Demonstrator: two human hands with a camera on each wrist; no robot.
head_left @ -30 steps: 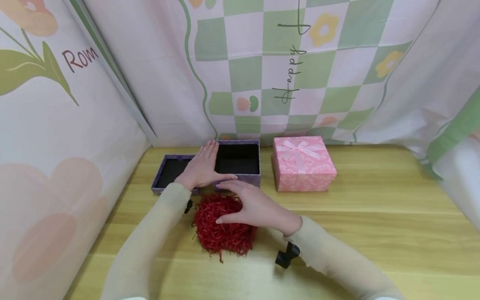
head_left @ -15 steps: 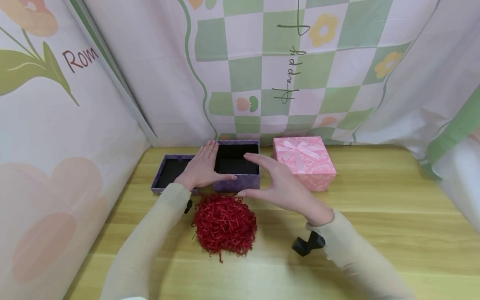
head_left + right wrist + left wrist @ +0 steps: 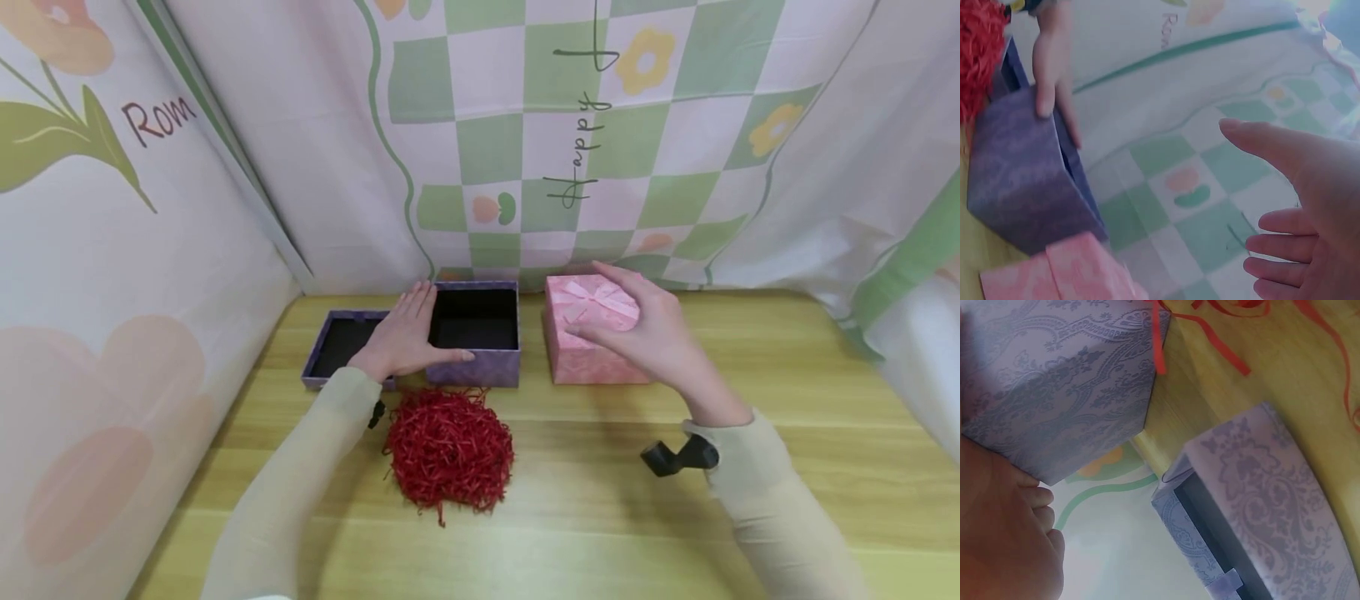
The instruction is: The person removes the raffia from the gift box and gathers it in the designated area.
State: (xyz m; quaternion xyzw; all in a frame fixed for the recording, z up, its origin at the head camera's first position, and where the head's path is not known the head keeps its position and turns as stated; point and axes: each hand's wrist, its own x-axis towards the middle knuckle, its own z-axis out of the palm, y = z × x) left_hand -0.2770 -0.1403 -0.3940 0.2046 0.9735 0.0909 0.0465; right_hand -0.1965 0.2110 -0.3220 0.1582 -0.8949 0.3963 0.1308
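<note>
My left hand (image 3: pixel 401 333) rests against the left side of an open purple patterned box (image 3: pixel 480 368), fingers straight, thumb stretched along its front. The box has a black interior with nothing visible inside. In the left wrist view, the hand (image 3: pixel 1010 531) touches the box wall (image 3: pixel 1066 381). My right hand (image 3: pixel 656 333) hovers around the right part of a pink gift box (image 3: pixel 588 362) with a ribbon bow, thumb and fingers spread, holding nothing. Contact with that box cannot be made out; the right wrist view shows the hand (image 3: pixel 1310 206) in air.
A purple lid (image 3: pixel 337 346) lies with its black inside up, left of the purple box. A heap of red shredded paper (image 3: pixel 450 450) sits in front of the box on the wooden table (image 3: pixel 750 483). A printed curtain (image 3: pixel 555 150) hangs close behind the boxes.
My right hand has moved right, from above the red shredded paper, past the purple box, to the pink gift box. The left hand has stayed against the purple box.
</note>
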